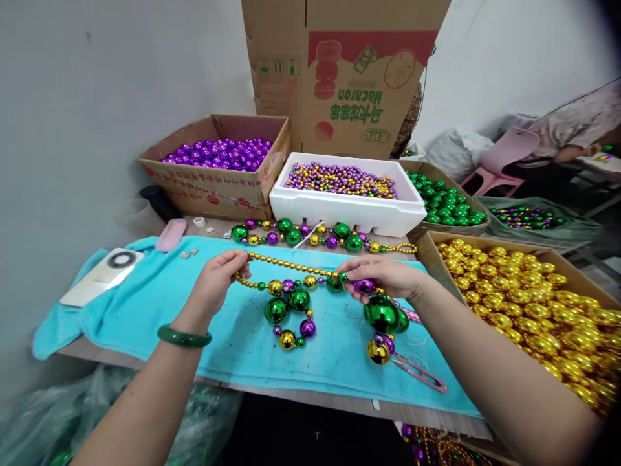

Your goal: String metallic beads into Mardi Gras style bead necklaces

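Note:
A bead necklace [310, 281] of shiny gold, green and purple beads is stretched between my two hands above the blue towel [233, 349]. My left hand [220, 275], below which a green bangle circles the wrist, pinches the loop of small gold beads at one end. Around the strand further along, my right hand [376, 275] has its fingers closed near a green and a purple bead. Large green, purple and gold beads hang below both the middle of the strand and my right hand. Pink-handled thread snips [420, 374] lie on the towel beneath my right hand.
Behind the towel lies another bead necklace [294, 236]. A white foam box [347, 210] of small beads stands between a carton of purple beads [218, 155] and green beads [439, 197]. Gold beads [514, 298] fill a box at right. A phone [101, 278] lies at left.

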### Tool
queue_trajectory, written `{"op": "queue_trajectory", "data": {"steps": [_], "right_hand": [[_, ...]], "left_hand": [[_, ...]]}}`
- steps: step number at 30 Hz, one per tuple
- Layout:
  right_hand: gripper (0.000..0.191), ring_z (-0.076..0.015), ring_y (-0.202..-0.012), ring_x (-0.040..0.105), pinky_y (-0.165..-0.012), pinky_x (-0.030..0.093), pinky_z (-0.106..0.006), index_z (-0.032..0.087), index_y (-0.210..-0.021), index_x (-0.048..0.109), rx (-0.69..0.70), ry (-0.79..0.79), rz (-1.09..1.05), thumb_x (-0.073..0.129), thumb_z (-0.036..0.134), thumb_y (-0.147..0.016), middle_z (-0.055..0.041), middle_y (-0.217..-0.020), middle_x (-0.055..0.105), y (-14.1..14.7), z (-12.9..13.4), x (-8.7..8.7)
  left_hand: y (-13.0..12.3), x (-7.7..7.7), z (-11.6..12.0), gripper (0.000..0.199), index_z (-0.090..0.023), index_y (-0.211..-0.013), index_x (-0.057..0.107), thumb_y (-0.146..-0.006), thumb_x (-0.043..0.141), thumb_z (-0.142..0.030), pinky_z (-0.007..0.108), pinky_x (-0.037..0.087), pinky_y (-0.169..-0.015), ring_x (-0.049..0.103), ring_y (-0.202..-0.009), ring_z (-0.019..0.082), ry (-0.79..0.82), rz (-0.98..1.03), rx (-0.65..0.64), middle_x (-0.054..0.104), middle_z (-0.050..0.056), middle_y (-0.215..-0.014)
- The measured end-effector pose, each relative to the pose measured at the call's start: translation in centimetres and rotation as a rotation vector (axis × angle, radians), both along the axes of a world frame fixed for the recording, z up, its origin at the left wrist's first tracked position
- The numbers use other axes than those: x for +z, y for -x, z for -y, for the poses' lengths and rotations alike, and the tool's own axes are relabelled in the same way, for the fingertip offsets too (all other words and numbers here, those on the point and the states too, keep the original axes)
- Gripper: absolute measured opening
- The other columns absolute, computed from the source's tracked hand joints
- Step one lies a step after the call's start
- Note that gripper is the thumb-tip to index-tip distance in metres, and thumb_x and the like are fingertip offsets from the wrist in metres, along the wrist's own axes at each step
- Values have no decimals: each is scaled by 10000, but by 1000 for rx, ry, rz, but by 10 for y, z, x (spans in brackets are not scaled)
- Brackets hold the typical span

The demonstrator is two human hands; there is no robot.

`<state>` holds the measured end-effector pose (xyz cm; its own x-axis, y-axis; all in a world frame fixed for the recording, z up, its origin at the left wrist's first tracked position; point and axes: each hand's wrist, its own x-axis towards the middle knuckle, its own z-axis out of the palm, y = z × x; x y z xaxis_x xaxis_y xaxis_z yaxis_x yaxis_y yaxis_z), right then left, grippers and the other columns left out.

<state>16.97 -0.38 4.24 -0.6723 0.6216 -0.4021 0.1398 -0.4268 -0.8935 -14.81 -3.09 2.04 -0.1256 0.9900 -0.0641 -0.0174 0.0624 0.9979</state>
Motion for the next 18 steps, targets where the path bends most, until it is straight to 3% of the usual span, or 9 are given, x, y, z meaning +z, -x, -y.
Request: {"op": "queue_trajectory", "data": {"steps": [3,9,18], "right_hand": [[226,-109,-584,604,-358,392,-150,153,-927,574,-20,-20,13,644,243,-731,-20,-683,633,0,1,4],[264,-122,-627,615,-401,421,-167,165,-937,578,-58,-13,-7,664,224,-694,-19,-692,641,2,5,9],[255,-108,-571,554,-430,357,-201,170,-847,593,-72,-162,27,691,366,-717,2,-629,588,-6,6,8]], "left_hand": [[-2,-1,2,310,-152,-723,580,-656,693,-433,240,390,-595,518,-584,107,7,4,-4,547,-25,-615],[-12,-4,4,320,-156,-786,588,-651,689,-428,249,414,-624,529,-601,108,53,-56,-96,579,-16,-667],[-29,-5,11,287,-150,-843,609,-646,696,-340,238,383,-573,507,-584,104,82,-130,-198,550,-28,-620]]}}
